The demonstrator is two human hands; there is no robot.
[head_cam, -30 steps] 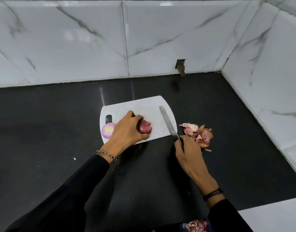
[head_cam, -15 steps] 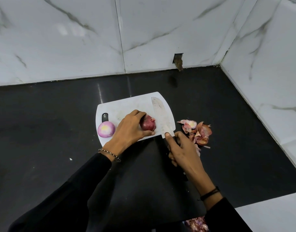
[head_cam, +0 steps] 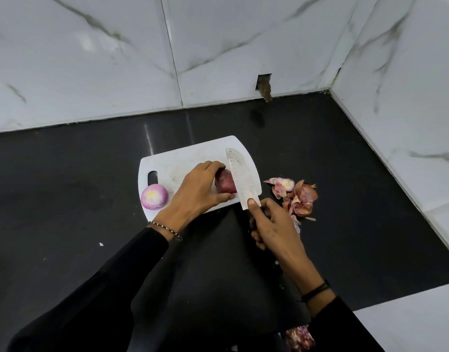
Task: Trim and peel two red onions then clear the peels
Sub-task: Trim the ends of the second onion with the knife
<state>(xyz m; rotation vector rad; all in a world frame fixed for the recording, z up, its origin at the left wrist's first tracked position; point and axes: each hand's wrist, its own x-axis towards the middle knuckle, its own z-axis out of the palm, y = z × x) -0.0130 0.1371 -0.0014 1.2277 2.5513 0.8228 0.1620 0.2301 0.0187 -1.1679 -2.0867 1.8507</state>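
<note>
White marble-veined wall tiles (head_cam: 96, 72) enclose a corner. Below them lies the black table (head_cam: 65, 174), which carries a white cutting board (head_cam: 187, 158) with a handle slot at its left end. Both arms wear black sleeves.

The left hand (head_cam: 195, 191) is curled over the unpeeled red onion (head_cam: 224, 184) and holds it down near the right end of the board, with the thumb along the near side. The right hand (head_cam: 271, 224) is wrapped around the handle of the knife (head_cam: 240, 176), one fingertip resting on the heel of the blade. The blade points away from the person and stands just right of the held onion; contact cannot be told.

A heap of onion peels (head_cam: 297, 196) lies on the table, right of the board. The peeled onion (head_cam: 154, 196) sits at the board's near left corner, below the slot.
</note>
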